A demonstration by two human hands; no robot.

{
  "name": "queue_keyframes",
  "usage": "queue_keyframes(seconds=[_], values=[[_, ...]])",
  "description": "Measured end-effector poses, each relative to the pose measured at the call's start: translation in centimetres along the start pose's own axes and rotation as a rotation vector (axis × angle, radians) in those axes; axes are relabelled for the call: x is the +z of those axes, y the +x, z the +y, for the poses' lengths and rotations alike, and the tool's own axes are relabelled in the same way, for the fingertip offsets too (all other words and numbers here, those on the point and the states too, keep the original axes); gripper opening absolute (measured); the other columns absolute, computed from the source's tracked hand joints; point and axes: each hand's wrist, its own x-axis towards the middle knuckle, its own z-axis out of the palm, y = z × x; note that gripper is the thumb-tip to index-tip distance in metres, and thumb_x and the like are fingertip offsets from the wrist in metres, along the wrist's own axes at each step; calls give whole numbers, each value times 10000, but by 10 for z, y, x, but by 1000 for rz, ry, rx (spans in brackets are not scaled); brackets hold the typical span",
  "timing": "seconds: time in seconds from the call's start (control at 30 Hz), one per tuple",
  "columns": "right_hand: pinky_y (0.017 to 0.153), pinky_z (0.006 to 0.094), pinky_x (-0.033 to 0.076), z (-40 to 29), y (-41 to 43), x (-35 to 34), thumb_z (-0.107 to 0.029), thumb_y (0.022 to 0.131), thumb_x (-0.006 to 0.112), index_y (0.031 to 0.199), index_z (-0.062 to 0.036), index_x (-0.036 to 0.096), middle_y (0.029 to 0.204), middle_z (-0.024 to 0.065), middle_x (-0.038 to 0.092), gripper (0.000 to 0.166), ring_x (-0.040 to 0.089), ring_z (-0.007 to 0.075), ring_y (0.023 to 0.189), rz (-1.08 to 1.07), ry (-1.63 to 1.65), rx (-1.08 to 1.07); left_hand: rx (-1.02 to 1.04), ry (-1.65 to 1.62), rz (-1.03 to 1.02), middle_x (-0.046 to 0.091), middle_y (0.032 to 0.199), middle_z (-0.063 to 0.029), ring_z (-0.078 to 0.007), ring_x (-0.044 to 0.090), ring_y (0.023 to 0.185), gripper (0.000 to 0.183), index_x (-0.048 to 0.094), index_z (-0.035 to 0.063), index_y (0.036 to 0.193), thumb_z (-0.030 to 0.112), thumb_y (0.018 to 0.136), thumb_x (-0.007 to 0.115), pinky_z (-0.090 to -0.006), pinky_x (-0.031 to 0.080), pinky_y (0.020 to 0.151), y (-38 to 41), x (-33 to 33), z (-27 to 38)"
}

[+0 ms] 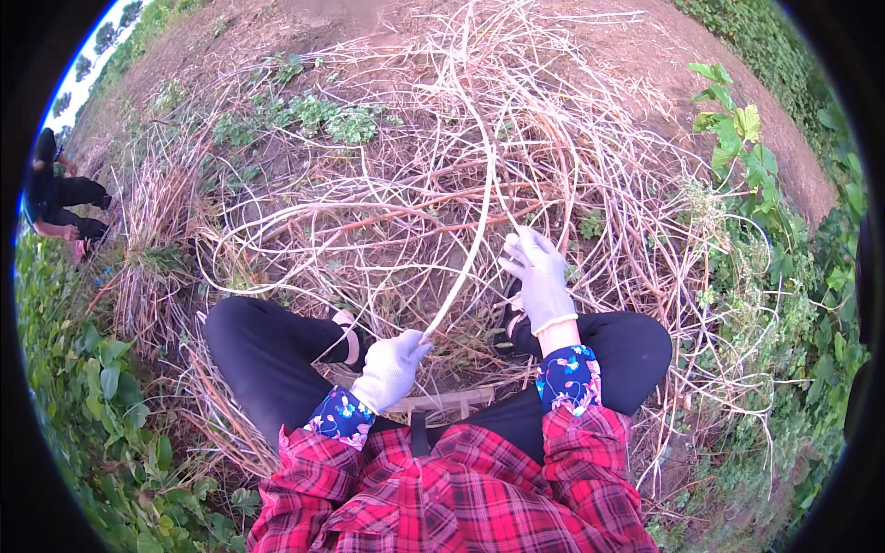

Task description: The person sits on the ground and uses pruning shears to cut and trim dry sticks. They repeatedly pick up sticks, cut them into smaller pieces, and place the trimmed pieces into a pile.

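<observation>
My left hand (391, 371), in a pale knitted work glove, grips the lower end of a long whitish peeled stem (477, 242). From my fist the stem curves up and away over a heap of cut stems (553, 131). My right hand (541, 276), gloved alike, is over the near side of the heap, to the right of that stem. Its fingers are spread, and a thin brownish stem (503, 193) ends close to its fingertips. Whether they touch it cannot be seen.
A low wooden stool or frame (449, 401) shows between my legs. Bundled dry stalks (155, 228) lie at left. Leafy vines (753, 159) stand at right, with green plants (104, 387) at lower left. Another person (62, 193) bends at the far left.
</observation>
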Motion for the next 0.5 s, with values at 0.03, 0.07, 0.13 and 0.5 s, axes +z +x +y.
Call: queue_keyframes(seconds=[0.03,0.07,0.13,0.5], values=[[812,373,527,-1,-2,1,-205,919,570,1200,7,501,1070,134,577,358,590,247,980,-46,186,88,11,-15,-2,622,731,-190,-356,616,690,138,609,32,907,160,863,634,-376,466,586,-14,-1,4],[855,457,521,2,-1,0,-231,943,523,1218,17,451,1100,188,554,377,581,320,1013,-154,280,82,46,35,-22,624,734,-191,-357,621,703,127,604,31,889,152,861,635,-378,471,580,-27,-1,7],[872,463,512,-3,-6,13,-272,955,498,1136,14,473,1080,209,556,340,581,316,1005,-301,380,107,83,59,-46,630,756,-194,-363,627,733,110,589,28,850,127,856,634,-386,488,575,-54,2,9],[450,175,287,-111,-73,109,-216,991,446,1087,30,563,641,-32,425,289,362,34,523,-576,-101,-189,148,340,-23,600,862,-166,-359,607,790,348,516,67,1163,224,864,601,-451,474,616,-48,-20,29]])
